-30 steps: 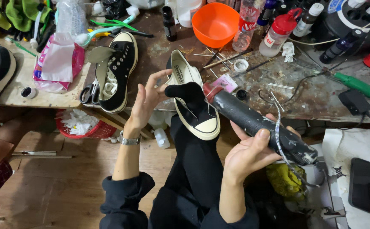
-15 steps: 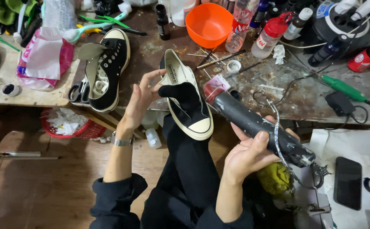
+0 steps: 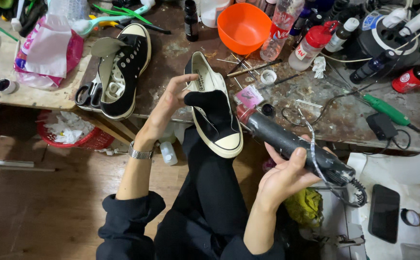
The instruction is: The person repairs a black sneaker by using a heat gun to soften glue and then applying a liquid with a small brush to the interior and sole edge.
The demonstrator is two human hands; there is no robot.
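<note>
Hands come first, nearest of all. The right hand (image 3: 287, 175) is wrapped around a black heat gun (image 3: 294, 144), fingers curled shut on its grip, and the red nose of the gun points at the low sneaker (image 3: 213, 108). The left hand (image 3: 164, 108) holds that sneaker up over the person's dark trouser leg. Its fingers are half open and spread along the side of the shoe, thumb near the black tongue. The sneaker is black with a cream sole and toe cap, and it has no laces in it.

My guess is the work on this shoe is partway through: it is stripped and being warmed, and nothing is put back yet.

Below the bench on the left sits a red basket (image 3: 92, 140) with white scraps in it. A phone (image 3: 384, 213) lies to the right.

On the bench, a black high-top sneaker (image 3: 123, 70) lies open, laces gone too, with scissors (image 3: 87, 94) just beside it. It looks like it waits its turn.

Farther away, the orange bowl (image 3: 243, 28) looks empty. Close to it stand bottles (image 3: 316, 45), one with a red cap. At far left a pink bag (image 3: 49, 50) holds white paper.
</note>
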